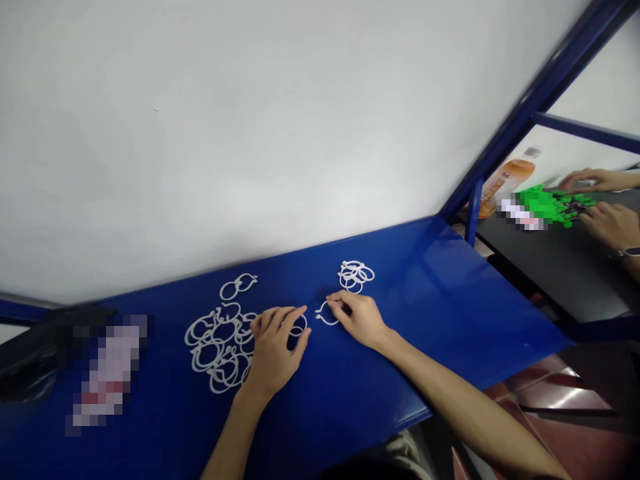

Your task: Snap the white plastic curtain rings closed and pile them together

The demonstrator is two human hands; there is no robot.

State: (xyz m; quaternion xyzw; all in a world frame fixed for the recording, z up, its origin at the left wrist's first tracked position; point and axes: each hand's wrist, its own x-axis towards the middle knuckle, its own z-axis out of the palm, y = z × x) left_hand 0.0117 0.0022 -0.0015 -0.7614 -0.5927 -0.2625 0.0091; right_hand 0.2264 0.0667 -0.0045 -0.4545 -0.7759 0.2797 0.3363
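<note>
White plastic rings lie on a blue metal shelf (425, 293). My left hand (274, 347) rests at the right edge of a large heap of rings (215, 343), its fingers pinching one ring (299, 326). My right hand (357, 317) pinches another white ring (325, 315) against the shelf, just right of the left hand. A small stack of rings (355, 275) sits just beyond my right hand. A separate pair of linked rings (239, 287) lies behind the heap.
A white wall rises behind the shelf. A dark object (45, 353) with a blurred patch sits at the far left. Past a blue frame post (473, 210) on the right, another person's hands (607, 207) handle green pieces (550, 203) beside an orange bottle (505, 180) on a dark table.
</note>
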